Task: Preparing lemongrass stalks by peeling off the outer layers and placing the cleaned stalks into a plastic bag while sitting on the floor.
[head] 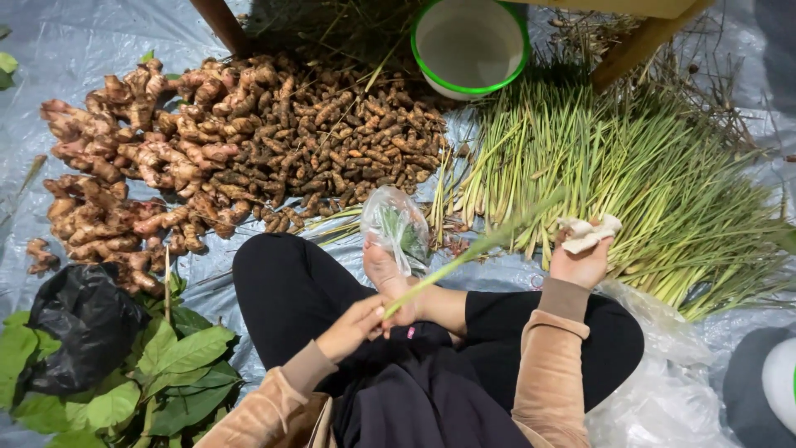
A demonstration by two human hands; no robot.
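I sit cross-legged in black trousers on a grey tarp. My left hand (pixel 355 325) pinches the base of a long green lemongrass stalk (pixel 464 253), which slants up to the right and looks blurred. My right hand (pixel 580 259) is raised next to the big pile of lemongrass (pixel 630 166) and grips a pale lumpy piece of root (pixel 587 232). A small clear plastic bag (pixel 398 224) holding green bits rests on my bare foot, just above my left hand.
A heap of ginger and small brown turmeric roots (pixel 249 141) fills the left. A white bowl with green rim (pixel 469 46) stands at the top. Green leaves (pixel 166 373) and a black bag (pixel 83 332) lie lower left; clear plastic (pixel 663 390) lower right.
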